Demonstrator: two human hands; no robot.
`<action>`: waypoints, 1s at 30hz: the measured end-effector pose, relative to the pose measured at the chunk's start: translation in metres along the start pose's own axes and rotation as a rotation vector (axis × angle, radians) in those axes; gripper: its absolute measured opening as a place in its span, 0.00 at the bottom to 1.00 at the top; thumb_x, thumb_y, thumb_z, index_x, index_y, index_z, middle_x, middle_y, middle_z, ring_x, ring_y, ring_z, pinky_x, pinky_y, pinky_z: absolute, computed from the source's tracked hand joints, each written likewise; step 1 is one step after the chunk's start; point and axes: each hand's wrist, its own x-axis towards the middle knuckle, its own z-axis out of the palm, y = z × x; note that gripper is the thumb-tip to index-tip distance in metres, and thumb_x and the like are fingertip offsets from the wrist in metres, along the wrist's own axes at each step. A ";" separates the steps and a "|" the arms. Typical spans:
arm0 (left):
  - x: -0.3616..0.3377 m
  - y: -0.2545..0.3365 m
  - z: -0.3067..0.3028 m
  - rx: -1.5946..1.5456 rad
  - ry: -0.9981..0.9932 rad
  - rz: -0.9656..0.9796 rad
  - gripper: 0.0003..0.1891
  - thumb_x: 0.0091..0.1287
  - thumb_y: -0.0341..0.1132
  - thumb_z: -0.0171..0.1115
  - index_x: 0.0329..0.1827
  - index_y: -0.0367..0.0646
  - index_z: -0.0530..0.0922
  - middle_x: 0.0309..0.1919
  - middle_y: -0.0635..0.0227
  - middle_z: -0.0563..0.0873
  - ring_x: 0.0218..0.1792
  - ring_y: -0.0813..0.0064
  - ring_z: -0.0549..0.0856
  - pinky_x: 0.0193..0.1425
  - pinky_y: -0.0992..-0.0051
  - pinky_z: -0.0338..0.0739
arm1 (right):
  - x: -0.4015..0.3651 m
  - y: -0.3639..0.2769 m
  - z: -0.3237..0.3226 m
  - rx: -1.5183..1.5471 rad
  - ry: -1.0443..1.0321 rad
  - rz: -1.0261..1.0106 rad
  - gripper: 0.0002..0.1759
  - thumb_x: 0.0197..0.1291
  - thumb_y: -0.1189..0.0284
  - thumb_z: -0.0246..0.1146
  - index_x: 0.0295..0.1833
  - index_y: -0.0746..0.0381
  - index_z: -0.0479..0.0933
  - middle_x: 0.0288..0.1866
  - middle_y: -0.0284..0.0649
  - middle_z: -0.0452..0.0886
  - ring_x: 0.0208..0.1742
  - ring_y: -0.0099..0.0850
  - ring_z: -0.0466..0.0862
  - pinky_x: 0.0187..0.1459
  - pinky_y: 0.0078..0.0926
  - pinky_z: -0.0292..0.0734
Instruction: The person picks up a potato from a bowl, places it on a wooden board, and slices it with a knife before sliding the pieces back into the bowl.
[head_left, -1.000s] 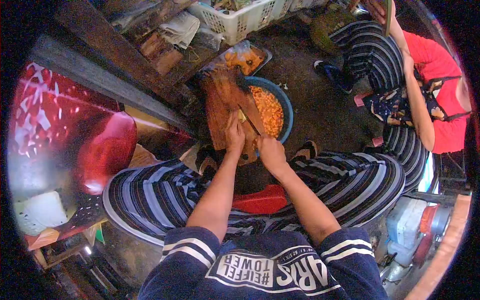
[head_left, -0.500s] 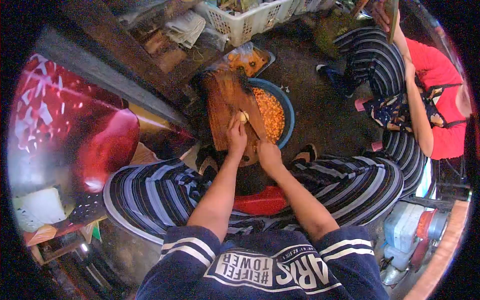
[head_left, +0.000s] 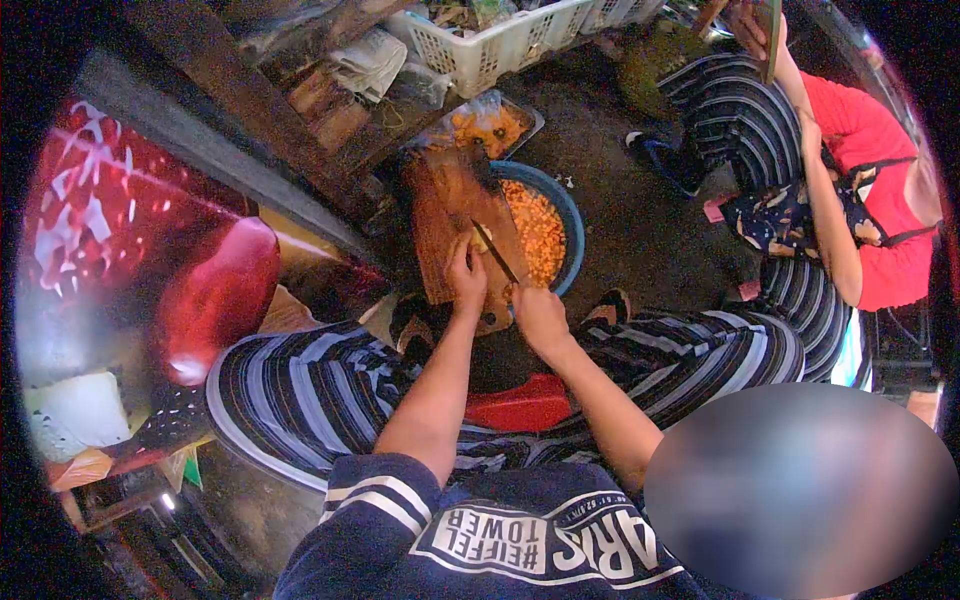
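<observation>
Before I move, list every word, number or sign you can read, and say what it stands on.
"#EIFFEL TOWER": on the wearer's dark shirt, upside down in this view.
"ARIS": same shirt, upside down, its first letter partly hidden by the blurred oval.
Small line of characters beside "ARIS": too small to read surely.
Nothing else is legible.

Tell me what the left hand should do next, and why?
I'd say the left hand should probably tuck its fingertips back a little: they steady the pale piece on the wooden board, and the knife in the right hand is right at that piece, close to them.
</observation>
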 end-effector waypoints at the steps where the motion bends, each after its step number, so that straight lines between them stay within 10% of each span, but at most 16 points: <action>1: -0.001 0.000 0.000 -0.029 -0.006 -0.025 0.13 0.60 0.27 0.51 0.48 0.37 0.74 0.46 0.54 0.78 0.49 0.56 0.75 0.53 0.67 0.69 | 0.000 0.000 0.002 0.000 -0.004 -0.001 0.16 0.59 0.67 0.50 0.27 0.67 0.74 0.22 0.55 0.76 0.28 0.50 0.79 0.32 0.44 0.75; 30: -0.003 -0.002 0.000 -0.078 -0.014 -0.106 0.12 0.59 0.26 0.52 0.46 0.36 0.73 0.42 0.55 0.78 0.45 0.55 0.76 0.50 0.66 0.69 | 0.000 0.004 0.039 0.021 -0.036 0.007 0.11 0.56 0.71 0.51 0.30 0.68 0.73 0.25 0.56 0.77 0.28 0.51 0.79 0.31 0.43 0.76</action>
